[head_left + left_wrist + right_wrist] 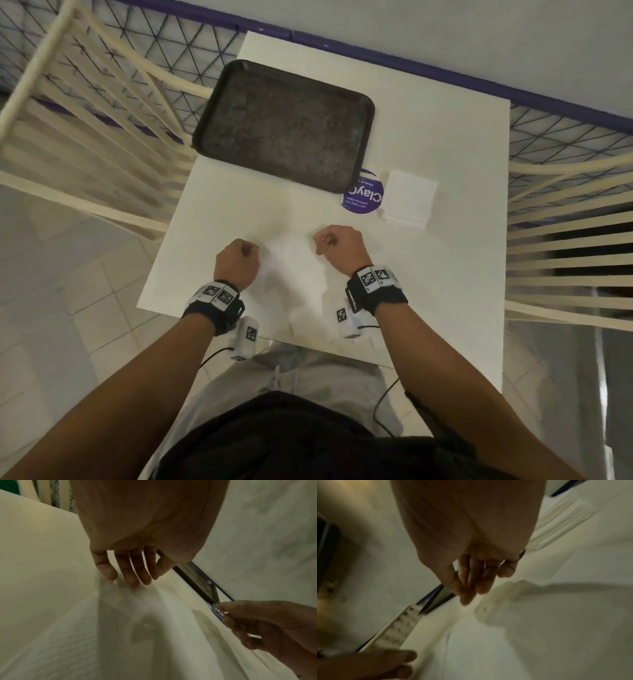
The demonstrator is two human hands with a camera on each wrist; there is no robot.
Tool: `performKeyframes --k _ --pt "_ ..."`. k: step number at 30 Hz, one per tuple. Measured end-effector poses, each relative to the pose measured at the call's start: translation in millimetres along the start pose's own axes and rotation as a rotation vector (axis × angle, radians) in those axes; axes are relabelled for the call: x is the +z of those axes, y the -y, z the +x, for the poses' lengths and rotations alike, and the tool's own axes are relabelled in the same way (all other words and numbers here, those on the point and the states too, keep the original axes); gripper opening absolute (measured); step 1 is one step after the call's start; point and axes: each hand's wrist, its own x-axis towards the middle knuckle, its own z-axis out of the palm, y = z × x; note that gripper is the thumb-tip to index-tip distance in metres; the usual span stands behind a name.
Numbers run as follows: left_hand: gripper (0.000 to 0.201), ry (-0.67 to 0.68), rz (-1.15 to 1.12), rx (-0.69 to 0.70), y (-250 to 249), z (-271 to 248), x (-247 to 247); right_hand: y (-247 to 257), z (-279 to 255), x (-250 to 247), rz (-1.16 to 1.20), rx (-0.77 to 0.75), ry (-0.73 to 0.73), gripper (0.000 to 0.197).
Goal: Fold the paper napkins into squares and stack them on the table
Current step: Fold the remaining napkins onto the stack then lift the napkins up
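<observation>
A white paper napkin (pixel 298 274) lies spread on the white table (pixel 445 274) near its front edge, blurred and hard to tell from the tabletop. My left hand (pixel 253 248) is at its far left part; in the left wrist view its fingers (pixel 132 580) point down with their tips on the napkin (pixel 137 628). My right hand (pixel 322 240) hovers over the far right part, loosely curled. In the right wrist view nothing shows between its fingers (pixel 471 595), and the napkin (pixel 539 615) lies just below them. A stack of folded napkins (pixel 409 202) sits farther right.
A dark tray (pixel 363 144) lies at the back of the table, over part of a round purple sticker (pixel 366 200). Cream slatted chairs (pixel 565 240) stand to the right and left, with wire mesh fencing behind. My legs are under the front edge.
</observation>
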Motion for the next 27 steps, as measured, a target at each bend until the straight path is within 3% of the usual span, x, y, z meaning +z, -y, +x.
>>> performKeyframes --k 3,6,9,17,22,27 --pt "0.023 -0.036 0.055 -0.045 14.8 -4.5 -5.6 7.6 -6.0 32.0 -0.081 0.008 0.172 0.009" --pt "0.024 -0.015 0.076 -0.062 25.9 -9.3 -9.7 11.2 -5.5 56.1 -0.192 0.052 0.213 0.02" --pt "0.025 0.006 0.06 -0.056 31.1 -13.7 -12.7 15.3 -2.2 72.3 -0.284 0.092 0.196 0.035" --pt "0.023 0.012 -0.077 -0.085 35.0 -16.6 -17.8 27.0 -6.1 82.2 -0.221 0.158 0.128 0.009" --pt "0.032 0.023 -0.119 -0.107 29.8 -16.4 -17.6 30.8 -11.6 68.0 -0.085 0.123 0.084 0.011" --pt "0.034 0.067 -0.132 -0.041 20.1 -16.7 -16.1 26.8 -12.8 52.2 0.091 0.168 0.025 0.008"
